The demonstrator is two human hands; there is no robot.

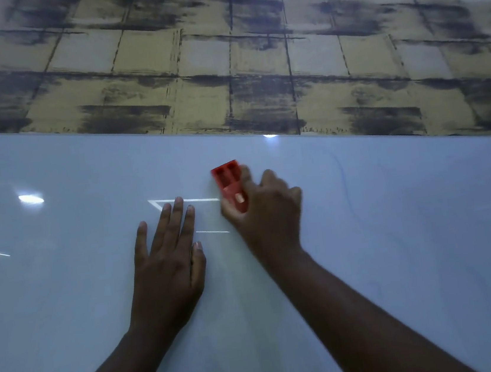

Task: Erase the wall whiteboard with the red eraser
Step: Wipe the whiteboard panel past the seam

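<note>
Your right hand (267, 206) is gripping the red eraser (231, 186), fingers curled round its lower half, and you're holding it against the whiteboard (400, 244) just below the board's upper edge. The eraser's upper end, with two hollow slots, is sticking out past your fingers. Your left hand (166, 260) is lying flat on the board just beside it, fingers straight and together, holding nothing. Thin bright lines (199, 199) are showing on the glossy surface between your hands. Patterned tan-and-black wallpaper (221, 49) is filling the wall above the board.
</note>
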